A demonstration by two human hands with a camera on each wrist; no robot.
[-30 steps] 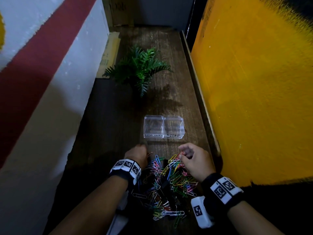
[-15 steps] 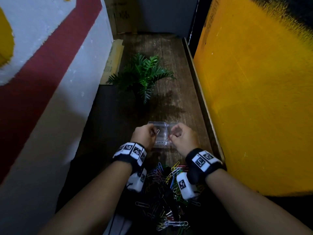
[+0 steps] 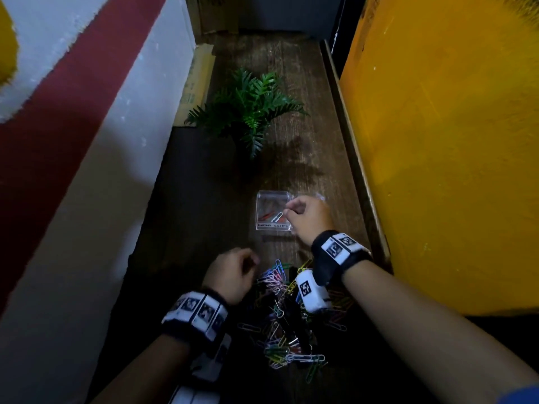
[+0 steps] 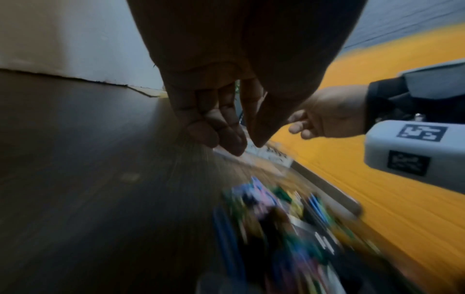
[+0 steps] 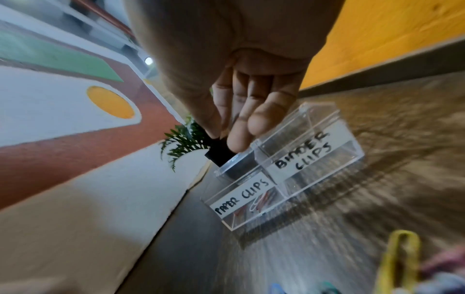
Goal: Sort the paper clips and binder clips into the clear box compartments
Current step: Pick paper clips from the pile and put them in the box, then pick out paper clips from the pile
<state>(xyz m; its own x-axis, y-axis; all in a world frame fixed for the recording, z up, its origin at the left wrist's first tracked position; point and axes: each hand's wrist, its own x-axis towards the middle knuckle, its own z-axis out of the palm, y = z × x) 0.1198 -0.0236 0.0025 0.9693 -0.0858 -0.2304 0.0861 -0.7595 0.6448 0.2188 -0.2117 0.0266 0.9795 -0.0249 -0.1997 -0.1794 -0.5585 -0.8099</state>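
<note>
Dim wooden desk (image 3: 294,83): right hand (image 3: 307,218) pinches a black binder clip (image 5: 218,154) over the clear box (image 5: 284,165) near the desk's right edge. Next, probably the binder-clip side. Left hand (image 3: 233,274), loosely curled and empty, heads for the pile (image 3: 287,316).

Clear box (image 3: 273,226) lies beyond the clip pile (image 3: 287,316) — plant (image 3: 248,107) farther back.

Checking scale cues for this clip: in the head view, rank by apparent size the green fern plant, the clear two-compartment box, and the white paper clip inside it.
1. Green fern plant, though it sits farther away.
2. Clear two-compartment box, partly covered by the right hand.
3. White paper clip, clearly smallest.
</note>
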